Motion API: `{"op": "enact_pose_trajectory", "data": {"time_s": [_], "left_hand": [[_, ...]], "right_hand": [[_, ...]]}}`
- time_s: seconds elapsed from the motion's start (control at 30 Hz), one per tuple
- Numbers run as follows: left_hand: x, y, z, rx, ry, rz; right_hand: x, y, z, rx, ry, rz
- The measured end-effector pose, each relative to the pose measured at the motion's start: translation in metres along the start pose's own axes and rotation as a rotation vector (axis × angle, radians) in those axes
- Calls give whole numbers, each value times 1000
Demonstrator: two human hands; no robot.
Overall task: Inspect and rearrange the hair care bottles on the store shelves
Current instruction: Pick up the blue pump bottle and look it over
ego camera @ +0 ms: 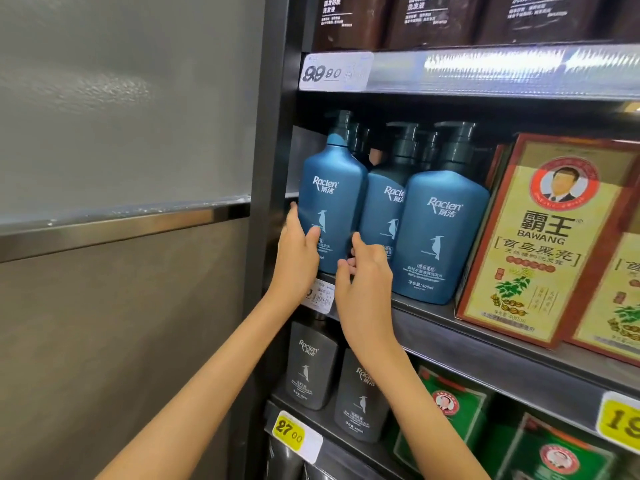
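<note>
Nearest me, two forearms reach up to the shelf. The left hand [298, 252] grips the lower left corner of the front blue bottle [332, 188], thumb on the label and fingers round its side. The right hand [363, 271] hangs just beside the bottle's lower right corner, fingers loosely bent and pinching nothing; I cannot tell whether a fingertip touches. To square the bottle well, I'd lay the right hand on its free side and turn it from the base, label outward, without nudging the second blue bottle [382, 216] just right of the hands. Further back, spare pump heads [360, 136] show but their bottles are hidden. The price tag [320, 294] between the wrists is half covered and unreadable.
</note>
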State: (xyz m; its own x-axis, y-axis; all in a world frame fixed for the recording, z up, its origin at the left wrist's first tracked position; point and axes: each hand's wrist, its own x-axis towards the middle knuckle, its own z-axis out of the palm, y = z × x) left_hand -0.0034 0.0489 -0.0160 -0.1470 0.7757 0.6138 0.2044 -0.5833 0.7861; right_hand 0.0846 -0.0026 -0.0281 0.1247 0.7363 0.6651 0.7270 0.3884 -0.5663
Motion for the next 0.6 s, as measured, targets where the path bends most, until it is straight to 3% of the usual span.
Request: {"op": "enact_pose_trajectory", "data": {"time_s": [0.3,0.6], "left_hand": [[-4,-7,4,191,-114,-105],[13,-8,4,211,-151,-140]], "right_hand": [[3,11,-15,187,-141,109],[-7,19,-29,260,-62,114]]}}
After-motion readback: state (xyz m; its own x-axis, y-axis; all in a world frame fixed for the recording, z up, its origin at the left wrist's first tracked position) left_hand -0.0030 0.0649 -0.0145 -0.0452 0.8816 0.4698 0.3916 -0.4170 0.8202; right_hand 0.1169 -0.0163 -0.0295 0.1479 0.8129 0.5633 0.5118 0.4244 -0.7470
